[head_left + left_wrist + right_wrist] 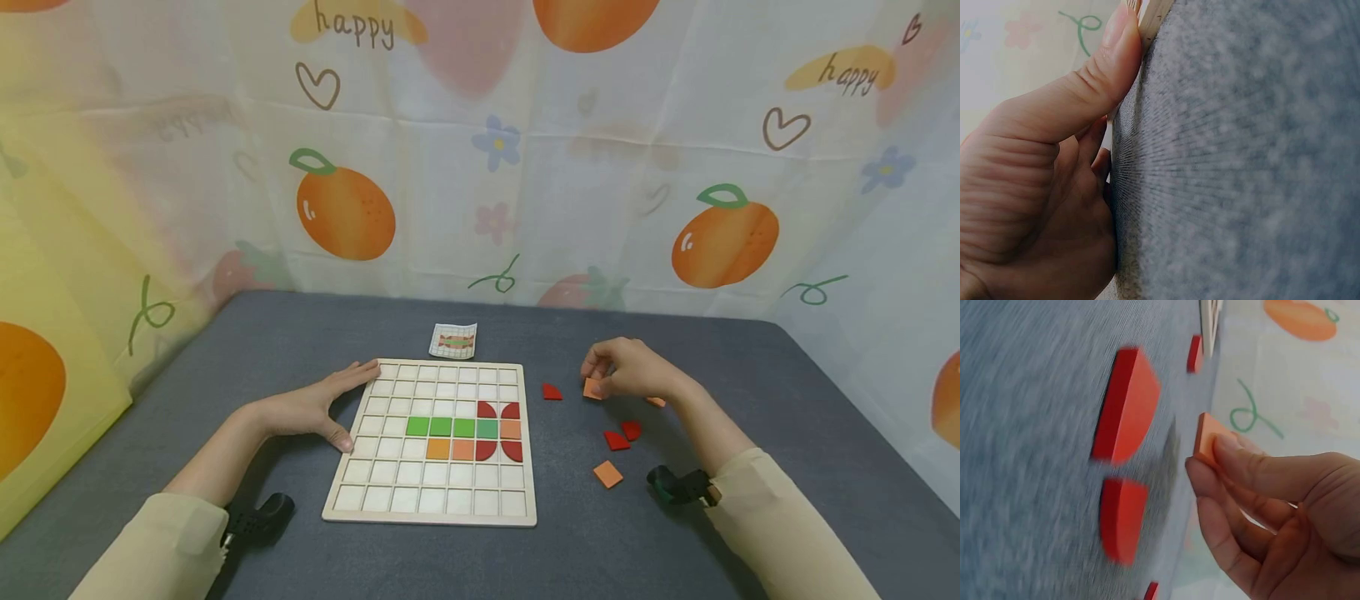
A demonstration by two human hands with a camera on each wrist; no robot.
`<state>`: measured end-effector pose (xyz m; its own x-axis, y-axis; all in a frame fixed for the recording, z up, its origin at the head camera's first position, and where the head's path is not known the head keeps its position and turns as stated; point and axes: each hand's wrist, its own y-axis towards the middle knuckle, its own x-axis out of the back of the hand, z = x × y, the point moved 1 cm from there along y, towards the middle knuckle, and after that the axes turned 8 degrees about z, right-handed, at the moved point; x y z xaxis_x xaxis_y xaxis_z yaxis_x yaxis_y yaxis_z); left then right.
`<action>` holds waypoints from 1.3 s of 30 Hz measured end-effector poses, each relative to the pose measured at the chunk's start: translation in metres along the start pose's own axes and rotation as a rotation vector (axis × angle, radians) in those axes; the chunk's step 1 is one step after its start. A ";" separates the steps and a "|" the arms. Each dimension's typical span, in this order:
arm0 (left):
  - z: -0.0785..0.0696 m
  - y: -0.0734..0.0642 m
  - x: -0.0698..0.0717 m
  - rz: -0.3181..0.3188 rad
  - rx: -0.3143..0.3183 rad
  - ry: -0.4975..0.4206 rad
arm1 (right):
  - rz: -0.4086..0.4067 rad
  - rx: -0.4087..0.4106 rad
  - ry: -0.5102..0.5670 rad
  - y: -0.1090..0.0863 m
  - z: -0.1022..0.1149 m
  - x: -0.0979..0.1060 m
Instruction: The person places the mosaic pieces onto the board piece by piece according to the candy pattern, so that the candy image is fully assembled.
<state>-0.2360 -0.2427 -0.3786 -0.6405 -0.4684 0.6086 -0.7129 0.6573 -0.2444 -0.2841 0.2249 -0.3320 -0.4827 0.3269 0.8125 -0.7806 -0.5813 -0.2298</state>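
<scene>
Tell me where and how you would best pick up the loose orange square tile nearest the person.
Probably by two opposite edges, pinched from above: the orange square tile lies flat on the gray table, so its underside is out of reach, while all four edges look unobstructed.

Left hand point(318, 410): one, inward of the desk's point(585, 542) left edge; thumb and extended fingers spread. Right hand point(637, 367): one, short of the far right corner; thumb and fingers pinching. Forearms: two, slanting inward.
</scene>
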 end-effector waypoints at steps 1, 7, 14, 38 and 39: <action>0.000 0.000 0.000 -0.001 0.000 -0.001 | -0.008 0.005 0.012 0.001 0.003 -0.001; 0.001 0.000 0.000 0.000 -0.001 -0.007 | -0.043 0.057 0.047 0.009 0.021 -0.007; 0.002 0.001 0.000 0.003 -0.008 -0.004 | -0.096 0.115 0.044 0.022 0.043 -0.015; 0.003 0.001 0.000 0.003 0.006 0.004 | -0.008 0.192 0.090 0.071 0.098 -0.047; 0.003 0.001 0.000 0.003 0.005 0.004 | -0.004 0.195 0.081 0.073 0.099 -0.049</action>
<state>-0.2373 -0.2442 -0.3813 -0.6414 -0.4639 0.6110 -0.7123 0.6559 -0.2498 -0.2782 0.0930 -0.3352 -0.5158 0.3838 0.7659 -0.6947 -0.7105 -0.1118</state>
